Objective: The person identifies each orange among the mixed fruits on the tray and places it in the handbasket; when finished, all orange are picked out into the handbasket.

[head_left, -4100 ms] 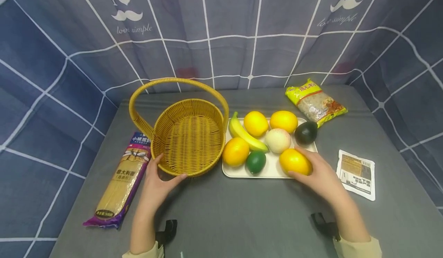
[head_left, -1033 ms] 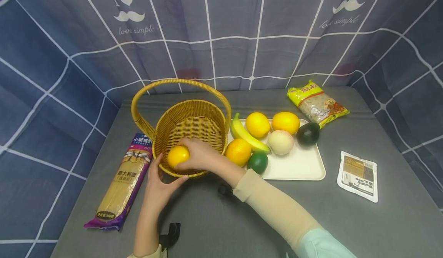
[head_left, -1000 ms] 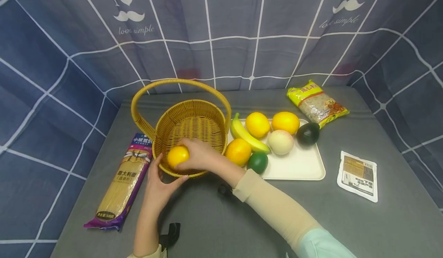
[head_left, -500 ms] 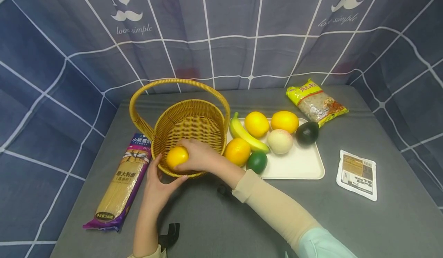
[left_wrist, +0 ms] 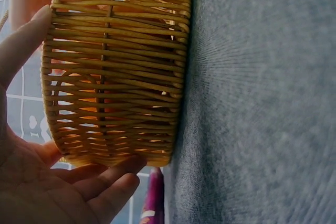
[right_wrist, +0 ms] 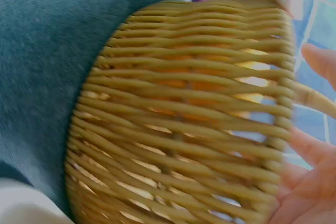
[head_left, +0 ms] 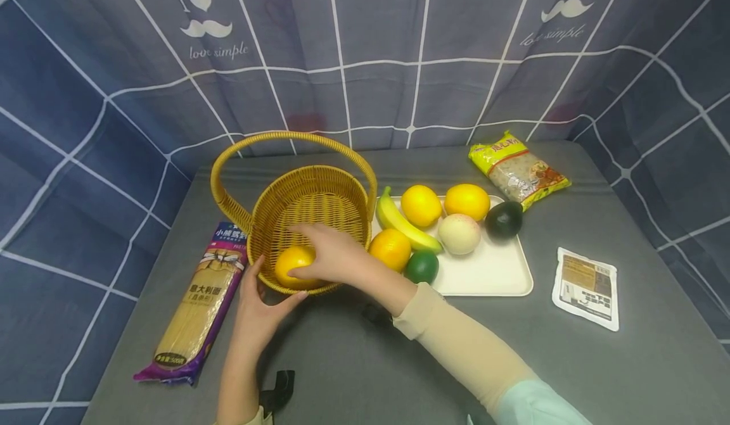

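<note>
A round wicker basket (head_left: pixel 319 181) with a tall handle stands on the table. My left hand (head_left: pixel 259 311) holds its near left side, thumb at the rim and fingers around the outer wall (left_wrist: pixel 121 77). Inside, an orange (head_left: pixel 292 260) lies at the near edge. Over the basket, my right hand (head_left: pixel 342 254) has its fingers spread and lifted off the orange, with the thumb still beside or touching it. Through the weave, the right wrist view shows the orange only partly.
Right of the basket, a white tray (head_left: pixel 496 276) carries a banana (head_left: pixel 402 222), several orange or yellow fruits, a peach (head_left: pixel 459 234), a green fruit (head_left: pixel 422 266) and a dark avocado (head_left: pixel 504 220). A pasta pack (head_left: pixel 196 304), a yellow food bag (head_left: pixel 519 168) and a white pouch (head_left: pixel 586 287) lie around.
My right hand took the orange from the tray's near right corner into the basket. Since half a second ago its fingers have spread and let the orange go. The left hand stays on the basket.
</note>
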`<act>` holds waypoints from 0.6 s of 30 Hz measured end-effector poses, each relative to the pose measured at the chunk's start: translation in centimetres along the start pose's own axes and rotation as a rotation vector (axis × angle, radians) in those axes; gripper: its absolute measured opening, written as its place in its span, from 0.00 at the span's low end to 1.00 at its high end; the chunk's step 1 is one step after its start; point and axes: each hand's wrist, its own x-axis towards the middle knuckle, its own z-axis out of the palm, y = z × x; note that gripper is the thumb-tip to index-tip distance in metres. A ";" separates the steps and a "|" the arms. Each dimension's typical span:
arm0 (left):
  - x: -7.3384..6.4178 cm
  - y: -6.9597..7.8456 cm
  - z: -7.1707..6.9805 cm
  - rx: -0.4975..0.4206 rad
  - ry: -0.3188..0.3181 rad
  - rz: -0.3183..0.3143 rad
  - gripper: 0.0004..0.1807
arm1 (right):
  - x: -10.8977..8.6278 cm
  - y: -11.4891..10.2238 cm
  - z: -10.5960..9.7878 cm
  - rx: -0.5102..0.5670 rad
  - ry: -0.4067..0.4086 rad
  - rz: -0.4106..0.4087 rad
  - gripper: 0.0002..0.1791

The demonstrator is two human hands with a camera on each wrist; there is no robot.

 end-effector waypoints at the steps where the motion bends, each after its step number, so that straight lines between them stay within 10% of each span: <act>1: 0.0 0.0 0.0 0.002 0.000 -0.002 0.58 | -0.2 0.0 -0.3 0.005 0.011 -0.007 0.43; 18: 0.1 -0.3 0.3 -0.010 0.019 0.006 0.57 | -5.9 0.3 -6.6 0.067 0.202 -0.051 0.42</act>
